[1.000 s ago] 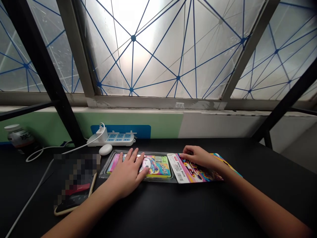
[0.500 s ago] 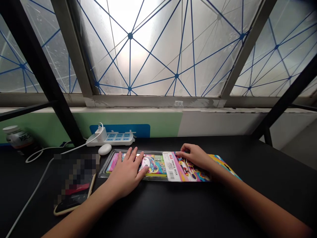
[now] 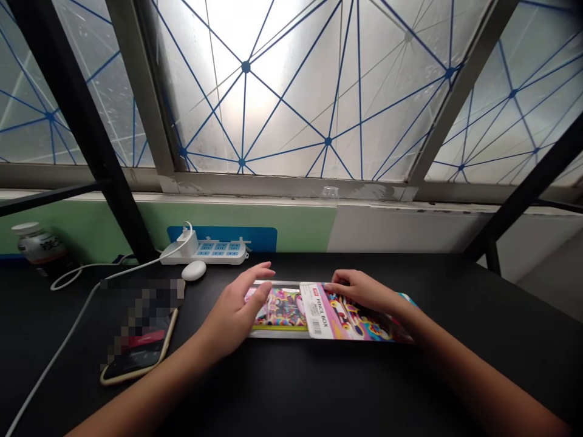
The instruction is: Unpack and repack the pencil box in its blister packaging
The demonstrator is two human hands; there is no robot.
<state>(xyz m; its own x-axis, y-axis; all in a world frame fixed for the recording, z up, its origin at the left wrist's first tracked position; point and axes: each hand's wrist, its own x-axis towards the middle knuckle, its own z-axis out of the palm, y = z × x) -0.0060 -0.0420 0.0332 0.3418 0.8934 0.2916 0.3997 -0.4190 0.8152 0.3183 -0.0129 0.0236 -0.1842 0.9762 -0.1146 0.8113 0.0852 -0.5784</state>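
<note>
A flat clear plastic tray (image 3: pixel 280 332) with colourful printed contents lies on the black table, its right part inside a printed cardboard sleeve (image 3: pixel 355 321) labelled "PENCIL BOX". At the tray's left end is my left hand (image 3: pixel 237 309), fingers stretched and thumb apart, hiding that end. My right hand (image 3: pixel 364 291) rests along the sleeve's far edge near its left opening, fingers curled and closed on that edge. My right forearm covers part of the sleeve's right end.
Left of the hands lies a phone (image 3: pixel 136 358) in a pale case, partly blurred out. A white oval object (image 3: pixel 194 271) sits before a white power strip (image 3: pixel 223 250) with a plugged-in cable. A dark bottle (image 3: pixel 43 249) stands far left. Black slanted bars (image 3: pixel 523 188) flank the table.
The tray has slid right, deeper into the sleeve, so less of it shows. My left hand has shifted from flat on top to the tray's left end. My right hand keeps its place on the sleeve.
</note>
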